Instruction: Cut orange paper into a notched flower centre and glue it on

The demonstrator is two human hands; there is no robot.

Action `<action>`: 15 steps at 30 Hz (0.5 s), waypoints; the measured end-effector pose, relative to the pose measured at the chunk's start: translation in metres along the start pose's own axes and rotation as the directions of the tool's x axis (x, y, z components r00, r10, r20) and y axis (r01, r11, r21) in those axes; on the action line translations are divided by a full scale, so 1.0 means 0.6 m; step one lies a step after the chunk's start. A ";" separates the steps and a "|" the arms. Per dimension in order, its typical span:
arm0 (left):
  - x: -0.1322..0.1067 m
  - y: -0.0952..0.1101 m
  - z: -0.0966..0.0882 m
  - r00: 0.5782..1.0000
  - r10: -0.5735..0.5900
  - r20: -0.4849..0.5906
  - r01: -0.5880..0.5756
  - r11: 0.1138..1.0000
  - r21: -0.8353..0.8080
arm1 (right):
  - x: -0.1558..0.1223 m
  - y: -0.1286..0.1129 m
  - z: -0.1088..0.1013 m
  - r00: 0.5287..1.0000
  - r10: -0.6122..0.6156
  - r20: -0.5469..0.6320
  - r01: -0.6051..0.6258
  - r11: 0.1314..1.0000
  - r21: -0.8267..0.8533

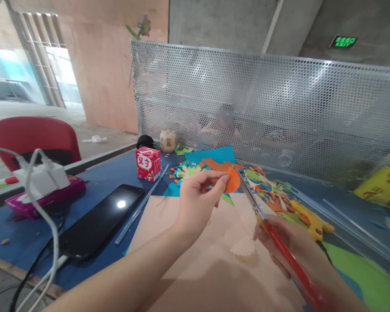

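My left hand (pixel 199 195) pinches a small orange paper piece (pixel 233 180) between thumb and fingers, held up above a pale peach sheet (pixel 195 268) on the blue table. My right hand (pixel 289 247) grips red-handled scissors (pixel 263 216). Their metal blades point up and left, and the tips touch the orange piece's right edge. A scalloped pale cut-out (pixel 243 248) lies on the peach sheet just below the scissors.
A black phone (pixel 100 221) lies at left beside a clear strip (pixel 141 204). Behind stand a red carton (pixel 147 163), a paper flower (pixel 186 171), coloured scraps (pixel 266 186) and a yellow glue gun (pixel 312 219). White charger (pixel 40 177), pink case (pixel 35 199), red chair (pixel 32 138) and mesh panel (pixel 263 108).
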State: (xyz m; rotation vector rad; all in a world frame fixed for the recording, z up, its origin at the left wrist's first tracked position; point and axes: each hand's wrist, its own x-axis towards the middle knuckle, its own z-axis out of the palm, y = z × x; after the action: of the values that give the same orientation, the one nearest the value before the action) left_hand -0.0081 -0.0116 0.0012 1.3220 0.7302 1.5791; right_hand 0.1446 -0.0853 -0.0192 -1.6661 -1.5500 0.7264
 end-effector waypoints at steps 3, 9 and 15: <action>0.001 0.002 0.000 1.000 -0.004 -0.006 0.004 1.000 0.008 | -0.002 -0.004 -0.002 1.000 0.010 -0.001 -0.010 1.000 0.014; 0.002 0.002 0.000 1.000 -0.005 -0.001 0.005 1.000 -0.003 | -0.001 -0.005 -0.004 0.999 0.041 0.034 -0.042 0.999 0.013; 0.004 -0.001 -0.002 1.000 0.003 -0.017 -0.004 1.000 -0.006 | -0.003 -0.004 -0.004 0.998 0.055 0.017 -0.055 0.998 -0.006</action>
State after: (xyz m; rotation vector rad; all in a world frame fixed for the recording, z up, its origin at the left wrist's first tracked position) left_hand -0.0093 -0.0089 0.0011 1.3075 0.7340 1.5962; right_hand 0.1450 -0.0872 -0.0157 -1.7170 -1.5250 0.7677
